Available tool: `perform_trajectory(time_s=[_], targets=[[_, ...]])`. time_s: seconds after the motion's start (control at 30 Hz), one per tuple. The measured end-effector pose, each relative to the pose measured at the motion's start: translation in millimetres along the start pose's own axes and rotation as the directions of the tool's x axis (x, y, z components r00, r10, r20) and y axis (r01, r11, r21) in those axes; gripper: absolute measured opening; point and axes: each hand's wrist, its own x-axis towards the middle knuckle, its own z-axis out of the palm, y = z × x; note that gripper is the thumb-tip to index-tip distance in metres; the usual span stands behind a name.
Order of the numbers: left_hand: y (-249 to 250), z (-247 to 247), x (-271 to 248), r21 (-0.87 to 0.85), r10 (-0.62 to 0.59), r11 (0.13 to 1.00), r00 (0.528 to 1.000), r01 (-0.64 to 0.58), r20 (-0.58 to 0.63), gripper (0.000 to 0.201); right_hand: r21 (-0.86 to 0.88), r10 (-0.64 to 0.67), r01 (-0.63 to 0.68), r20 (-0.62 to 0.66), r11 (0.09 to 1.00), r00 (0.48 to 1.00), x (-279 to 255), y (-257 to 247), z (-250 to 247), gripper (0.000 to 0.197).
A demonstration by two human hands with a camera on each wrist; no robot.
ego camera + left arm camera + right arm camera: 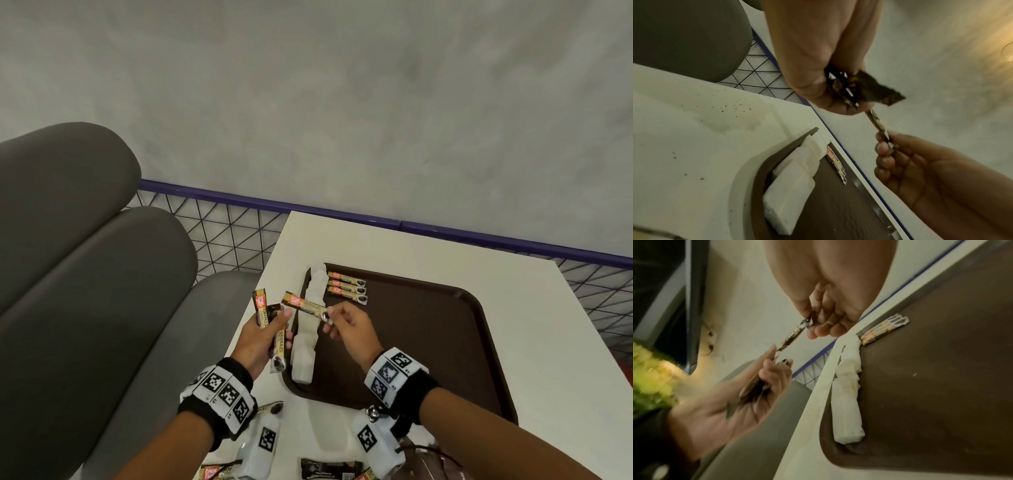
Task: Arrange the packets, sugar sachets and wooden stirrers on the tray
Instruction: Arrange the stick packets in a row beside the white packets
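Observation:
A dark brown tray [428, 329] lies on the white table [534, 325]. Three gold coffee stick packets [346, 287] lie in a row at its far left corner. A row of white sugar sachets [310, 329] runs along the tray's left edge. My left hand [263, 337] grips a bunch of stick packets [270, 325] above the table's left edge. My right hand [346, 325] pinches one end of a single gold packet [305, 306], whose other end reaches my left thumb. In the right wrist view that packet [792, 337] spans both hands. No stirrers are visible.
More packets [330, 468] lie on the table near its front edge, below my wrists. A grey padded seat [96, 274] stands to the left. A wire mesh fence with a purple rail [342, 214] runs behind the table, in front of a grey wall.

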Motion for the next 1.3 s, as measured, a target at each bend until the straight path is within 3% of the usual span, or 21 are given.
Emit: perform_trajectory(time_s=[0.1, 0.33, 0.47, 0.53, 0.6, 0.7, 0.77, 0.93, 0.97, 1.2, 1.3], targets=[[2.3, -4.0, -0.8, -0.001, 0.009, 1.000, 1.000, -0.009, -0.015, 0.020, -0.037, 0.028, -0.029, -0.028, 0.999, 0.999, 2.5, 4.3, -10.1, 0.020], [4.1, 0.2, 1.4, 0.037, 0.039, 0.999, 0.997, -0.036, -0.070, 0.025, -0.095, 0.006, 0.001, 0.072, 0.996, 0.997, -0.6, 8.2, -17.0, 0.017], [1.5, 3.3, 3.8, 0.057, 0.043, 0.998, 0.994, -0.038, -0.095, 0.021, 0.083, 0.065, -0.069, 0.052, 0.994, 0.997, -4.3, 10.2, -22.9, 0.006], [-1.4, 4.4, 3.6, 0.027, 0.027, 0.999, 0.996, -0.025, -0.089, 0.016, 0.088, 0.077, -0.079, 0.032, 0.993, 0.997, -4.2, 15.0, -26.9, 0.005], [-2.5, 6.2, 2.8, -0.028, -0.009, 1.000, 0.997, 0.007, -0.076, 0.013, 0.074, 0.080, -0.074, -0.078, 0.995, 0.994, 1.0, 19.1, -32.9, 0.008], [-0.4, 4.4, 4.3, -0.050, -0.059, 0.997, 0.994, 0.054, -0.092, 0.008, 0.026, 0.114, -0.111, -0.305, 0.993, 0.945, 23.2, 30.9, -51.6, 0.019], [1.5, -0.4, 7.5, -0.037, -0.080, 0.996, 0.991, 0.076, -0.104, 0.011, -0.063, 0.152, -0.190, -0.382, 0.980, 0.912, 40.9, 42.4, -66.5, 0.024], [5.1, -13.5, 13.0, -0.029, -0.098, 0.995, 0.987, 0.095, -0.129, 0.014, -0.260, 0.287, -0.410, -0.406, 0.874, 0.868, 71.8, 55.9, -80.0, 0.007], [5.3, -15.1, 13.1, -0.045, -0.100, 0.994, 0.987, 0.095, -0.128, 0.012, -0.267, 0.315, -0.443, -0.410, 0.856, 0.856, 75.6, 55.8, -80.7, 0.012], [2.6, -27.1, 19.1, -0.138, -0.140, 0.983, 0.976, 0.117, -0.167, 0.004, -0.298, 0.417, -0.546, -0.400, 0.783, 0.816, 92.3, 57.5, -70.7, 0.017], [0.9, -27.4, 18.4, -0.139, -0.133, 0.984, 0.979, 0.112, -0.153, 0.011, -0.333, 0.428, -0.574, -0.418, 0.748, 0.801, 94.9, 57.1, -66.7, 0.021]])
